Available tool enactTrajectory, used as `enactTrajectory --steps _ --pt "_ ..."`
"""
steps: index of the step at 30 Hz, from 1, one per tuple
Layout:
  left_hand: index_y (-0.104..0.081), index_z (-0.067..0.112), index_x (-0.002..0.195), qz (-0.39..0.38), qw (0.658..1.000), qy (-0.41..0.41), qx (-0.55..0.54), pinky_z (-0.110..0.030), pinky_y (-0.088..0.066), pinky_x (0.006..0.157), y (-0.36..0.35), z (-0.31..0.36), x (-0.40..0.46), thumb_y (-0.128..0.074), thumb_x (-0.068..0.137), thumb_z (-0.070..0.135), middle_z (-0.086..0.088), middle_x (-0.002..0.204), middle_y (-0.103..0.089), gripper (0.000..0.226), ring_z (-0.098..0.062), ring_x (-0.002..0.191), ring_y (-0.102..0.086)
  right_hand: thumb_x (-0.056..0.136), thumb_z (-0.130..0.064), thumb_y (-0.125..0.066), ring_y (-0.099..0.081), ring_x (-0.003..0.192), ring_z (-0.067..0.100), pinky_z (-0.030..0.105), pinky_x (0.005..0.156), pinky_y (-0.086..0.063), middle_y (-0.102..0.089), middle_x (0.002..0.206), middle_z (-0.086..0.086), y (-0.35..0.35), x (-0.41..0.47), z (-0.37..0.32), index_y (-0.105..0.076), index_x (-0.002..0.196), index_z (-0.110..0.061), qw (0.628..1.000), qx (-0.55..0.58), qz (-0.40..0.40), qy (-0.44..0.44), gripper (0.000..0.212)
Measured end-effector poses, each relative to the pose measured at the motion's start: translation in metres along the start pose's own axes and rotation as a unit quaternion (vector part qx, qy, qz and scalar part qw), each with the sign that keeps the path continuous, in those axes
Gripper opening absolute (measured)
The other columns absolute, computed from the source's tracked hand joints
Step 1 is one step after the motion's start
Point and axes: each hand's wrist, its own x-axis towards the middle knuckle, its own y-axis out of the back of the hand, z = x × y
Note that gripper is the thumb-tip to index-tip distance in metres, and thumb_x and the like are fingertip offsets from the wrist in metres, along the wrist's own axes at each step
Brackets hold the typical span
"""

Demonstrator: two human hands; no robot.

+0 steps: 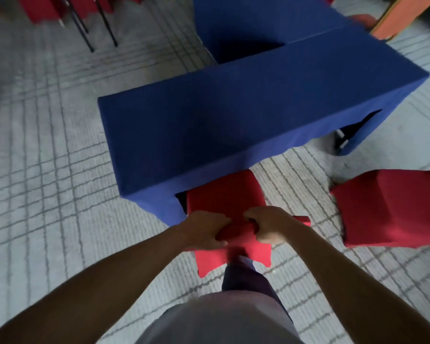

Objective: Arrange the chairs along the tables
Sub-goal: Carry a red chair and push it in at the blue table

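Both hands, left hand [205, 230] and right hand [267, 227], are gripping the red-covered chair [224, 192] by its backrest top, fingers clamped round it. Its seat is sitting partly under the blue desk [233, 115]. The loose cover could be slipping, or snagging the desk cloth.

A pale grey carpet [47, 157] covered the floor, crossed by darker grid lines that formed uneven squares and bands. The light was dim and flat, with soft shadow pooling on the carpet near the upper left. At the upper right corner an orange wooden panel [405, 13] with a lighter edge stood at an angle, dark space behind it. Thin black metal legs [104, 26] slanted down onto the carpet at the upper left. No wall or window could be made out.
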Motion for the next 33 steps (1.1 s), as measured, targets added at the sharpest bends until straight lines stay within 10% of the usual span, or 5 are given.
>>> enactTrajectory --steps 8,12,21,33 --pt "-0.044 0.021 0.147 0.038 0.989 0.124 -0.068 -0.03 -0.034 0.105 0.08 -0.034 0.1 -0.063 0.087 0.06 0.002 0.15 -0.047 0.074 -0.019 0.136 -0.044 0.058 -0.023 -0.065 -0.052 0.079 0.015 0.028 0.068 -0.038 -0.052 0.083 -0.011 0.091 0.092 0.084 -0.044 0.085 -0.037 0.998 0.063 0.008 -0.027 0.037" --pt "-0.058 0.02 0.118 0.111 0.965 0.203 -0.122 -0.026 -0.035 0.079 0.099 -0.062 0.105 -0.075 0.078 0.059 0.001 0.119 -0.061 0.059 -0.021 0.109 -0.058 0.061 -0.025 -0.062 -0.056 0.091 0.019 0.031 0.076 -0.04 -0.061 0.097 -0.01 0.118 0.131 0.078 -0.049 0.092 -0.035 0.997 0.068 0.036 0.003 0.035" --pt "-0.04 0.033 0.095 0.106 0.963 0.205 -0.137 -0.029 -0.033 0.074 0.104 -0.064 0.113 -0.074 0.077 0.062 0.012 0.099 -0.049 0.048 -0.017 0.097 -0.054 0.062 -0.019 -0.062 -0.054 0.073 0.017 0.031 0.068 -0.038 -0.053 0.074 -0.013 0.126 0.137 0.086 -0.05 0.086 -0.028 0.997 0.073 0.036 0.008 0.029" --pt "-0.055 0.025 0.127 0.079 0.977 0.183 -0.076 -0.032 -0.042 0.089 0.077 -0.058 0.084 -0.07 0.078 0.064 0.004 0.125 -0.06 0.065 -0.02 0.114 -0.056 0.065 -0.019 -0.071 -0.047 0.086 0.014 0.029 0.073 -0.036 -0.051 0.093 -0.015 0.101 0.103 0.087 -0.052 0.094 -0.031 0.996 0.07 0.045 0.015 0.037"
